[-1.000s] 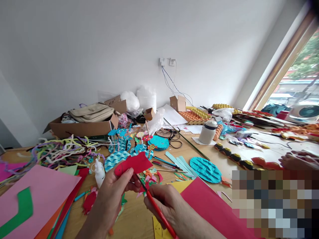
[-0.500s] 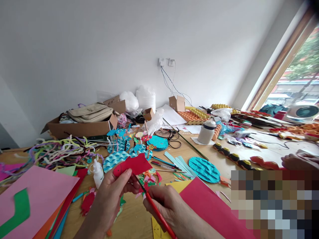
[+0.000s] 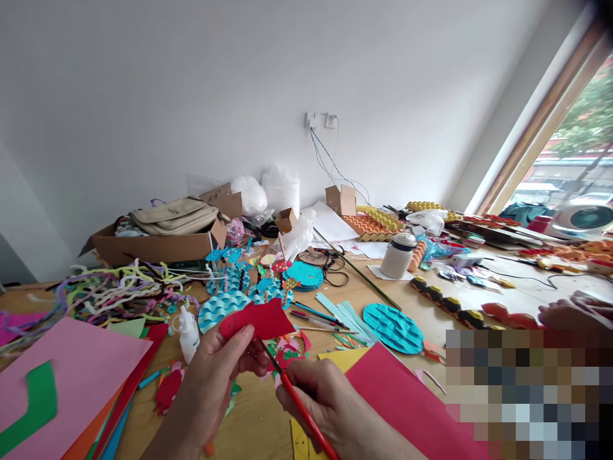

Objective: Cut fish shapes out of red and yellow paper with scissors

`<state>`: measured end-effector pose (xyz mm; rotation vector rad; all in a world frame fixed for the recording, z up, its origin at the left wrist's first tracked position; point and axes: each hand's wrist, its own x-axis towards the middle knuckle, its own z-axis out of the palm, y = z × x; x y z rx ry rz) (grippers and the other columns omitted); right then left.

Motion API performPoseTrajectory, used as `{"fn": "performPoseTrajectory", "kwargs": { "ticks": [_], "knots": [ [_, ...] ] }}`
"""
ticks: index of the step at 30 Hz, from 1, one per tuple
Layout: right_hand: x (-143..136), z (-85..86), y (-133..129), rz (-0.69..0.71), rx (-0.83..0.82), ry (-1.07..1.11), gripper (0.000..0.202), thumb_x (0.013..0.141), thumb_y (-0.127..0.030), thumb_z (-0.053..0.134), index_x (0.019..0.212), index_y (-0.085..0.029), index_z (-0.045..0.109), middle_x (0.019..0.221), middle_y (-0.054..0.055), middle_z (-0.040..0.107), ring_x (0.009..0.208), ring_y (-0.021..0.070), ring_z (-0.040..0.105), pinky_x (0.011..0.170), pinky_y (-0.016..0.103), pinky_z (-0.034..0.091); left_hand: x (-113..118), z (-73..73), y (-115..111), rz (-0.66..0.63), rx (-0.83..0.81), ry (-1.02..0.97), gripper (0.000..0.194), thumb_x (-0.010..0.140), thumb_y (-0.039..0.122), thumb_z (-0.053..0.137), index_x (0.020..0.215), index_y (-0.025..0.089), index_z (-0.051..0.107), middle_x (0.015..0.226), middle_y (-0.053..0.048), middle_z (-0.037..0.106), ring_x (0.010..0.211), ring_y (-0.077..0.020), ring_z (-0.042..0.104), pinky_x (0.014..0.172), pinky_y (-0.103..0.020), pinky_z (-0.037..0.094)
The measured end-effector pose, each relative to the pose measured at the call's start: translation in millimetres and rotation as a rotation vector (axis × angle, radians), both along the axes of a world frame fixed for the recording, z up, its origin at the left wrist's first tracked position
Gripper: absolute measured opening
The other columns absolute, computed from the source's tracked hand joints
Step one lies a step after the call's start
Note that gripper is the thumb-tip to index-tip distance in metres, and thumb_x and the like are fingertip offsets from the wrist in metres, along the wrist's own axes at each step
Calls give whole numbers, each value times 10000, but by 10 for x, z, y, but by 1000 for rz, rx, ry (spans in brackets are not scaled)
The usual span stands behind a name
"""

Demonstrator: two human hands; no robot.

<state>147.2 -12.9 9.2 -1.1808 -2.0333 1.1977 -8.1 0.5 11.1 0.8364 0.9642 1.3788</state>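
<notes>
We've got matt paper on the red fish-like cutout (image 3: pixel 269 319); glossy plastic handles (image 3: pixel 306 409), metal blades (image 3: pixel 271 356) on slim red-handled scissors (image 3: pixel 301 400); smooth brown wooden table (image 3: pixel 258 418).

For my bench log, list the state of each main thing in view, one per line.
Red paper: held up, marked with a dot
Scissors: held, blade opening unclear
Left hand: pinching the red paper
Right hand: gripping the scissors
White bottle: upright
White canister: upright
Small cardboard box: flaps raised
Large cardboard box: open, bag on top
</notes>
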Motion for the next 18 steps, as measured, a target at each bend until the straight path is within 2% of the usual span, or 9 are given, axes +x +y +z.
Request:
{"fn": "performPoseTrajectory", "kwargs": {
  "ticks": [9,18],
  "knots": [
    [34,-13,13,11,-1,-11,286,827,-266,452,573,-184,348,528,-56,308,503,77,269,427,197,198,-21,11,-16,-28,6,23,148,667,286,697,567,177,683,489,-15,647,473,-132,582,461,-215,475],
    [57,34,-37,8,7,-27,276,848,-265,448,589,-181,401,543,-43,341,523,91,330,461,188,263,-25,65,-41,-63,-6,90,181,663,300,692,556,155,683,497,-27,663,446,-128,574,456,-227,482]
  ]
}}
